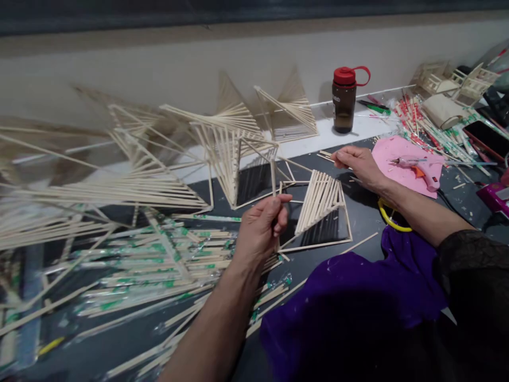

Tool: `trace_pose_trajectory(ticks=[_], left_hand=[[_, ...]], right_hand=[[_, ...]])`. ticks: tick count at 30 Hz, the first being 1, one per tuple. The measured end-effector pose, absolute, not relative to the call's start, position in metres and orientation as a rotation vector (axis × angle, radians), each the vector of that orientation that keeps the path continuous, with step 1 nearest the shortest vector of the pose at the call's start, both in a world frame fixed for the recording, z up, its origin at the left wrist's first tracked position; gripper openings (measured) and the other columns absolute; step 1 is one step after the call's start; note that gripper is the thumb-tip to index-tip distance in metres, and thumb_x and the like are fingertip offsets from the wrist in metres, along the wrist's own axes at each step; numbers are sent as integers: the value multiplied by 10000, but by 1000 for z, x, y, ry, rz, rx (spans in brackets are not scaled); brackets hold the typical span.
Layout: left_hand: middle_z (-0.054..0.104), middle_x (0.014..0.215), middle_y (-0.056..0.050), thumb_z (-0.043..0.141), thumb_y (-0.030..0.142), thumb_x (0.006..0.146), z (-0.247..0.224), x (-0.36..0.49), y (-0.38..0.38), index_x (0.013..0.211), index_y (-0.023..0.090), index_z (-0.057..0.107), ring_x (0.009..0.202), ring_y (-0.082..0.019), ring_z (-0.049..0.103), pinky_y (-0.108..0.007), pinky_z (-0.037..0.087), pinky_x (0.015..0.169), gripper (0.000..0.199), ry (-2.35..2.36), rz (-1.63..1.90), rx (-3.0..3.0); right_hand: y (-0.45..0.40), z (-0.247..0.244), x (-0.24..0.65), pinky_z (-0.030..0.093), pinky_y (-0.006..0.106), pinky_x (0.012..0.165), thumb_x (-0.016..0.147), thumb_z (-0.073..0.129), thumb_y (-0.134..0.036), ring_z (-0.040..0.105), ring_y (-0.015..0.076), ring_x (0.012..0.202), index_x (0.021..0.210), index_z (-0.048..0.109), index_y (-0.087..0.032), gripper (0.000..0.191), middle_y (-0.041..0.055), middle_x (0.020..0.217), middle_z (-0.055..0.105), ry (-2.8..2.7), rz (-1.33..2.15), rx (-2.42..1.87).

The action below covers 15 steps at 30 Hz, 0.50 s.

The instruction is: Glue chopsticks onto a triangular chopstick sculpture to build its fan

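Observation:
My left hand [264, 220] is closed with its fingertips round an upright stick at the left side of a small stick frame [322, 204], which stands on the dark table. Slanting light sticks form a fan across the top of that frame. To the right and farther back, my right hand [353, 162] is closed in a pinch near some short sticks [326, 155]; the ends of these sticks lie at its fingertips. Beyond my left hand stand larger stick structures [226, 127] with fanned rows of sticks.
Wrapped chopsticks [159, 254] cover the table at the left. A pink glue gun [421, 168] lies on a pink sheet [387, 148]. A red-capped bottle [344, 103] stands near the wall. A purple cloth [350, 297] is in front, beside a yellow ring [392, 220].

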<state>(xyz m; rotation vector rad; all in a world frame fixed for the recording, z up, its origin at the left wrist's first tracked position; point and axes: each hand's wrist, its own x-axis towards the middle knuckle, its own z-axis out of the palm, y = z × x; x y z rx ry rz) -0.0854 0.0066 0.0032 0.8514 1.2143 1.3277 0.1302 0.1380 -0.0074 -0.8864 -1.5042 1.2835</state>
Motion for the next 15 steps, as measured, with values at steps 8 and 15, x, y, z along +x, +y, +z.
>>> trace_pose_trajectory(ticks=[8,15], left_hand=[[348,366,71,803,442,641,23,-95,-1,709,201,707,332,-36,257,-163,192,357,268,1124,1262,877],[298,293,61,787,387,657,65,-111,-14,577,209,713,286,-38,249,-180,198,335,208,1068,1451,955]], right_hand=[[140,-11,131,440,222,624,756,635,-283,517,78,590,717,665,-148,144,-21,619,609,-1506,1322,-943],[144,-19,135,405,236,639,808,585,-278,548,99,630,719,669,-138,186,3,652,631,-1763,1093,-1007]])
